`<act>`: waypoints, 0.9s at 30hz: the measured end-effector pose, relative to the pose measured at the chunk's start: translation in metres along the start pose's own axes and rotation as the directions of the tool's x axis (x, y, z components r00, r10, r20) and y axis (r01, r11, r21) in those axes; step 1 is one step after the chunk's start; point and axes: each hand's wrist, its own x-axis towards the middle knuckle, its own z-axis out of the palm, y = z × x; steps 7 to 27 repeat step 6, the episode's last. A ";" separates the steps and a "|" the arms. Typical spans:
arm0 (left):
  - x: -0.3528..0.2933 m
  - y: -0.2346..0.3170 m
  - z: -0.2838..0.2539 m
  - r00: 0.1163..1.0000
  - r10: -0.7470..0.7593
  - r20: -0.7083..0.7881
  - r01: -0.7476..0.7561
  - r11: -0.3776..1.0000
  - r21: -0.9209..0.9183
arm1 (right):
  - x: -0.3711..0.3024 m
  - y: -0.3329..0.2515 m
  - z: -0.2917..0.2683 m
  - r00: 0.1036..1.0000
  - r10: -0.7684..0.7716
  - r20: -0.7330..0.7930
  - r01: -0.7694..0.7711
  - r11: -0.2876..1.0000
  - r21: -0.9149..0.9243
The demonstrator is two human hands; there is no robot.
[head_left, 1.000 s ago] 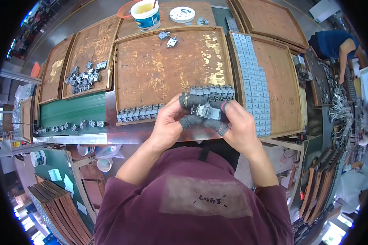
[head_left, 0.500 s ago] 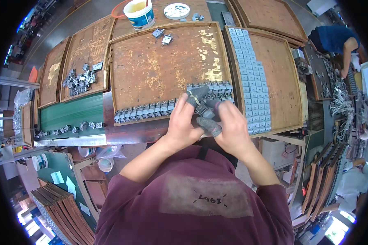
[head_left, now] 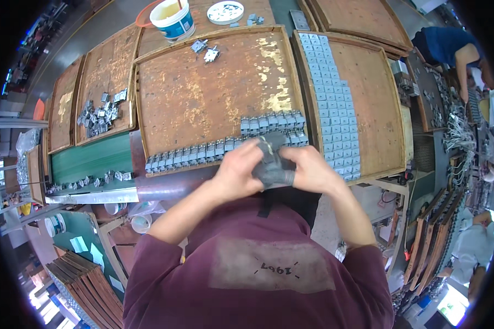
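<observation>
My left hand (head_left: 237,171) and my right hand (head_left: 314,170) meet over the front edge of the middle wooden tray (head_left: 197,93). Dark grey coverings wrap the thumbs and some fingers of both. Their fingertips close together around a small grey metal part, almost wholly hidden now by the coverings and motion blur. Just beyond the fingers stands a short double row of similar grey metal parts (head_left: 273,122). A longer row of these parts (head_left: 189,155) runs left along the tray's front edge. Two loose parts (head_left: 211,54) lie near the tray's far side.
At right, a tray holds flat rows of grey parts (head_left: 330,101). A left tray carries a loose heap (head_left: 100,118); several parts (head_left: 96,181) lie on the green surface below it. A bucket (head_left: 173,22) and white lid (head_left: 225,12) stand behind. A co-worker (head_left: 447,46) works at far right.
My hands have drawn closer together and slightly toward me, and the fingers now cover the grey part that showed between them. The view has shifted a little.
</observation>
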 end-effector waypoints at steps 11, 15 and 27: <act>0.010 -0.091 -0.056 0.853 -0.520 0.049 0.518 0.854 0.047 | 0.040 0.127 -0.096 0.736 0.400 -0.546 0.014 0.798 0.603; 0.010 -0.091 -0.056 0.853 -0.520 0.049 0.518 0.854 0.047 | 0.040 0.127 -0.096 0.736 0.400 -0.546 0.014 0.798 0.603; 0.010 -0.091 -0.056 0.853 -0.520 0.049 0.518 0.854 0.047 | 0.040 0.127 -0.096 0.736 0.400 -0.546 0.014 0.798 0.603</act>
